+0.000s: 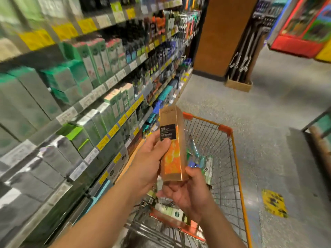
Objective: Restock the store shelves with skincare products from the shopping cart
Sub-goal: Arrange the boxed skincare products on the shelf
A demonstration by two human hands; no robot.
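- One tall gold box (172,144) with an orange lower panel and a black label stands nearly upright, held above the shopping cart (234,154) by two hands.
- The left hand (148,161) grasps the box's left side, thumb across the front just below the black label.
- The right hand (188,192) cups the box's bottom end, thumb up against its lower right edge and fingers curled beneath.
- The one cart, wire with an orange rim, holds several products in a loose pile; green, blue and white packs show, too jumbled and blurred to count.
- The shelves (100,97) run along the left in at least five tiers, packed with green and grey boxes near the camera and darker bottles farther off; the blur prevents a count.
- One yellow sticker (274,203) lies on the floor, right of the cart.
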